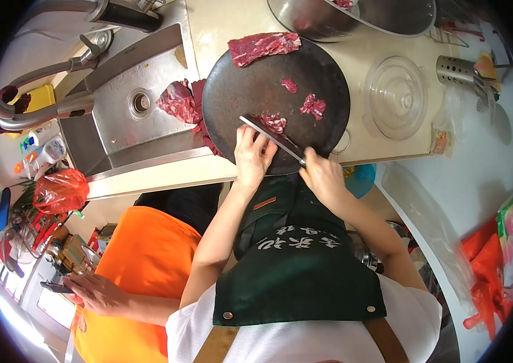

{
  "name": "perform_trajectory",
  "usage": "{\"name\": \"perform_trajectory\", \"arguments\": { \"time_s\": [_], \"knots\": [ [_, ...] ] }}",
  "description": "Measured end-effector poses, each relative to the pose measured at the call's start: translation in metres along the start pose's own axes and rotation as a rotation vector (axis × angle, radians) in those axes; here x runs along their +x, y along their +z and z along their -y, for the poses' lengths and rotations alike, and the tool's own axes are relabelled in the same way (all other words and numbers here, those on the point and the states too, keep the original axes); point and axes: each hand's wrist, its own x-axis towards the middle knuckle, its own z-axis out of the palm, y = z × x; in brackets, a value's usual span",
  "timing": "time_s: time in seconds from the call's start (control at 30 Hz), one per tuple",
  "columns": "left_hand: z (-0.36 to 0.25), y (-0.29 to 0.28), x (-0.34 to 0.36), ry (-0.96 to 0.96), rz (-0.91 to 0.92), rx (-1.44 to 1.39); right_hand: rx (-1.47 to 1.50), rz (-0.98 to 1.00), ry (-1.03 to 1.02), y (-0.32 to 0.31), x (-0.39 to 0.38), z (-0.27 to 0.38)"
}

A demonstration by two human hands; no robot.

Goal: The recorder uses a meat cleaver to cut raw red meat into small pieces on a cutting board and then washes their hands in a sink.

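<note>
A round dark cutting board lies on the counter before me. My right hand is closed around the handle of a kitchen knife, whose blade slants up to the left across the near part of the board. My left hand is beside the blade, fingers curled over a bit of raw meat mostly hidden beneath them. Cut raw meat lies just beyond the blade. Two smaller meat scraps sit farther right, and a large slab of raw meat rests at the board's far edge.
More raw meat lies left of the board, beside the steel sink with its faucet. A clear lid and a utensil holder stand right; a metal pot is behind. At left, another person in orange holds a phone.
</note>
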Motion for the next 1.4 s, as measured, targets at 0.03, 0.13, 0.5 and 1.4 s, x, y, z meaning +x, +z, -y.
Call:
{"name": "perform_trajectory", "arguments": {
  "time_s": [0.03, 0.13, 0.5, 1.4],
  "knots": [
    [0.000, 0.001, 0.001, -0.007, -0.013, 0.002, -0.024, 0.058, 0.061, -0.001, -0.010, -0.005],
    [-0.001, 0.001, 0.004, 0.008, -0.024, 0.007, -0.024, 0.033, 0.070, 0.005, -0.015, -0.010],
    [0.008, 0.001, 0.002, 0.055, -0.041, -0.008, 0.083, -0.086, 0.103, 0.002, 0.035, -0.006],
    [0.003, -0.007, 0.003, 0.029, -0.013, -0.036, 0.079, -0.083, -0.061, 0.002, 0.050, 0.033]
  ]
}}
